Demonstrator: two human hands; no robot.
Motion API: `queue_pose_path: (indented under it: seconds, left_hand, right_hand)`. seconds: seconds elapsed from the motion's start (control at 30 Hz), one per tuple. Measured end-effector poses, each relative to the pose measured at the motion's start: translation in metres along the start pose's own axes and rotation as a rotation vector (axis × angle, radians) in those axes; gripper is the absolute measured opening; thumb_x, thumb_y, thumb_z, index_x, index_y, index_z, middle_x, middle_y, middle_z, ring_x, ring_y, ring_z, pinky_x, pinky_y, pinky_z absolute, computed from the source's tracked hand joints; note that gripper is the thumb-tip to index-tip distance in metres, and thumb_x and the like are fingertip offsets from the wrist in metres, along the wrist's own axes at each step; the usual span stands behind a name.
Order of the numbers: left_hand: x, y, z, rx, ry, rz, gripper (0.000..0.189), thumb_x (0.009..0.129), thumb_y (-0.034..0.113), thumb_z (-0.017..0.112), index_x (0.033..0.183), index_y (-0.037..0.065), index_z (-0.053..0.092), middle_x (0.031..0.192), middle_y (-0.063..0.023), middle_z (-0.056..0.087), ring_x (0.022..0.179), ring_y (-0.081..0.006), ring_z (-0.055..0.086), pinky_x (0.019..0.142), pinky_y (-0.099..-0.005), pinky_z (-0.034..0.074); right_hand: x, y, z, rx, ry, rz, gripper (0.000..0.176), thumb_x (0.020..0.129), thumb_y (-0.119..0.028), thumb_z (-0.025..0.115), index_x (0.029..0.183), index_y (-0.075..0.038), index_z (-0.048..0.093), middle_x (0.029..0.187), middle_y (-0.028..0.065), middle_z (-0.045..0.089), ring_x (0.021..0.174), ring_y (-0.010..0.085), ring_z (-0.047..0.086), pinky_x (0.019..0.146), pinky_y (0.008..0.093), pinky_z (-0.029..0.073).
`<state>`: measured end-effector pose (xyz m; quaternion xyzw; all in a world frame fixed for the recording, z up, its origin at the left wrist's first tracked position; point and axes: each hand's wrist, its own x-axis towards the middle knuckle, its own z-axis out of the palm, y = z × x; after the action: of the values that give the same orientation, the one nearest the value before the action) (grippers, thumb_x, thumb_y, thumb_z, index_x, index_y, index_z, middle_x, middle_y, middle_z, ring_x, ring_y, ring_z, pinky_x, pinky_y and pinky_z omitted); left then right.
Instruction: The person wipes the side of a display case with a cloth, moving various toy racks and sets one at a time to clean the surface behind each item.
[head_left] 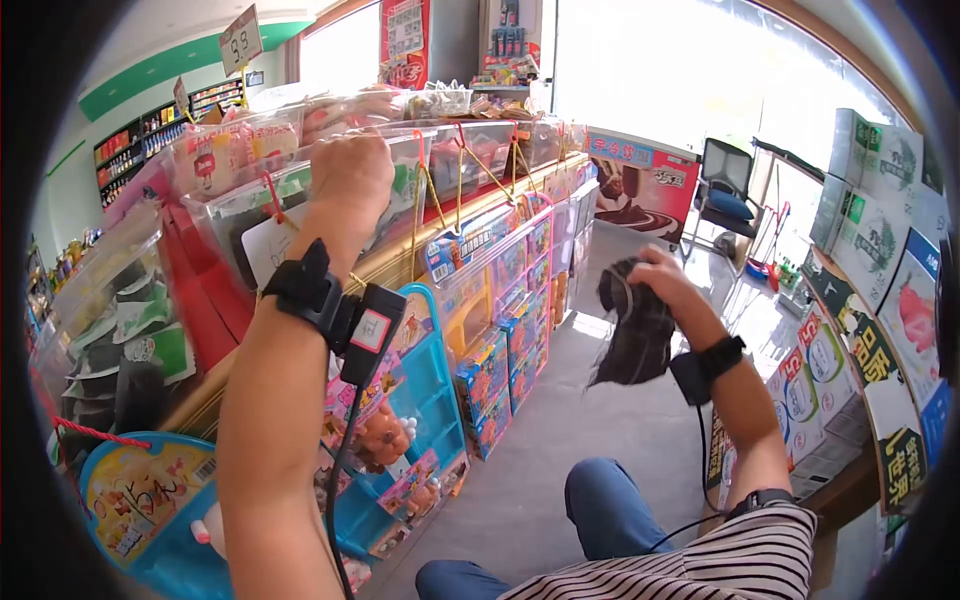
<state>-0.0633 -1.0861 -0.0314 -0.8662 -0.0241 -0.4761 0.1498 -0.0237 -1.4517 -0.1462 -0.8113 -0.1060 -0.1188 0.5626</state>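
My left hand [350, 180] is closed over the edge of a clear plastic bin [405, 190] on the display shelf; whatever its fingers grip, if anything, is hidden. Dark packets lie inside the bin. My right hand [665, 275] pinches the top of a dark, thin bag [637, 335], which hangs down above the grey floor, its edges slightly blurred. Both wrists wear black straps with small boxes and cables.
Toy packs [485, 375] and a blue plastic rack [430, 370] hang on the shelf front. Another bin [140, 320] holds green packets. Stacked cartons [825, 370] stand at the right. A chair [725, 190] and a red chest [640, 190] are farther back.
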Motion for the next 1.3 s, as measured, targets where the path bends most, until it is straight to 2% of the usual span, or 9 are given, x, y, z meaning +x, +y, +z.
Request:
queue_pose_path:
  seconds: [0.13, 0.33, 0.43, 0.53, 0.67, 0.83, 0.97, 1.07, 1.3]
  left_hand:
    - [0.0, 0.0, 0.002, 0.033, 0.005, -0.005, 0.015, 0.073, 0.011, 0.044, 0.076, 0.007, 0.058, 0.074, -0.009, 0.061, 0.073, -0.0233, 0.06, 0.064, -0.0357, 0.045]
    - [0.0, 0.005, 0.001, 0.103, -0.022, -0.073, 0.017, 0.078, 0.015, 0.042, 0.082, 0.007, 0.056, 0.075, -0.0097, 0.06, 0.074, -0.0241, 0.059, 0.068, -0.0356, 0.044]
    - [0.001, 0.002, 0.009, 0.142, 0.022, -0.052, 0.022, 0.082, 0.021, 0.041, 0.082, 0.005, 0.055, 0.076, -0.0115, 0.06, 0.074, -0.0255, 0.059, 0.068, -0.0371, 0.043]
    - [0.0, 0.004, 0.011, 0.125, 0.085, -0.076, 0.02, 0.082, 0.022, 0.042, 0.08, 0.006, 0.055, 0.074, -0.0129, 0.059, 0.073, -0.0288, 0.057, 0.065, -0.0392, 0.042]
    - [0.0, 0.008, 0.015, 0.169, 0.174, -0.036, 0.017, 0.081, 0.022, 0.045, 0.078, 0.007, 0.053, 0.071, -0.0127, 0.057, 0.068, -0.031, 0.055, 0.057, -0.0396, 0.041]
    - [0.004, 0.03, 0.009, 0.183, 0.085, -0.189, 0.021, 0.08, 0.022, 0.05, 0.071, 0.003, 0.049, 0.066, -0.0113, 0.052, 0.062, -0.0271, 0.052, 0.056, -0.0367, 0.038]
    - [0.009, 0.03, 0.01, 0.159, 0.027, -0.24, 0.022, 0.081, 0.022, 0.049, 0.07, 0.003, 0.047, 0.06, -0.0105, 0.047, 0.056, -0.0264, 0.046, 0.052, -0.0342, 0.034]
    - [0.013, 0.034, 0.009, 0.184, 0.03, -0.196, 0.022, 0.082, 0.021, 0.048, 0.07, 0.002, 0.046, 0.059, -0.0106, 0.045, 0.055, -0.0267, 0.045, 0.052, -0.0334, 0.034]
    - [0.015, 0.031, 0.009, 0.139, 0.001, -0.152, 0.021, 0.082, 0.018, 0.046, 0.069, 0.001, 0.045, 0.06, -0.0113, 0.044, 0.055, -0.0263, 0.045, 0.053, -0.033, 0.034]
  right_hand:
    - [0.046, -0.031, 0.001, -0.236, 0.046, -0.339, 0.028, 0.058, -0.01, 0.058, 0.083, 0.003, 0.056, 0.067, 0.0085, 0.055, 0.064, 0.0137, 0.053, 0.059, 0.025, 0.043]
    - [0.145, -0.019, 0.01, -0.595, 0.087, -0.283, 0.03, 0.066, -0.022, 0.054, 0.086, -0.001, 0.061, 0.077, 0.0149, 0.06, 0.074, 0.0206, 0.059, 0.066, 0.027, 0.045]
    - [0.205, -0.013, 0.009, -1.317, -0.116, -0.972, 0.026, 0.068, -0.021, 0.051, 0.084, -0.004, 0.062, 0.087, 0.0164, 0.06, 0.079, 0.025, 0.059, 0.071, 0.0305, 0.045]
    - [0.251, -0.007, 0.036, -0.604, 0.105, -0.542, 0.023, 0.068, -0.017, 0.05, 0.084, -0.006, 0.063, 0.09, 0.0166, 0.059, 0.08, 0.0269, 0.059, 0.073, 0.0338, 0.045]
    - [0.315, -0.012, 0.063, -0.822, -0.199, -0.762, 0.039, 0.073, -0.031, 0.049, 0.093, 0.0, 0.058, 0.09, 0.0185, 0.059, 0.084, 0.0255, 0.057, 0.075, 0.031, 0.043]
    - [0.361, -0.011, 0.104, -0.488, -0.404, -0.555, 0.044, 0.074, -0.037, 0.047, 0.096, 0.0, 0.055, 0.094, 0.0182, 0.058, 0.087, 0.0258, 0.055, 0.079, 0.0317, 0.04]
    - [0.386, 0.001, 0.106, -0.382, -0.549, -0.684, 0.037, 0.083, -0.033, 0.033, 0.093, -0.004, 0.055, 0.097, 0.0158, 0.056, 0.095, 0.0293, 0.049, 0.087, 0.0318, 0.033]
    - [0.423, 0.007, 0.118, -0.526, -0.551, -1.109, 0.036, 0.084, -0.03, 0.032, 0.089, -0.003, 0.055, 0.096, 0.0176, 0.055, 0.097, 0.0315, 0.048, 0.085, 0.0349, 0.035]
    - [0.405, -0.005, 0.116, -0.827, -0.232, -1.261, 0.028, 0.079, -0.019, 0.038, 0.092, -0.009, 0.061, 0.088, 0.0085, 0.061, 0.083, 0.0266, 0.058, 0.071, 0.0359, 0.046]
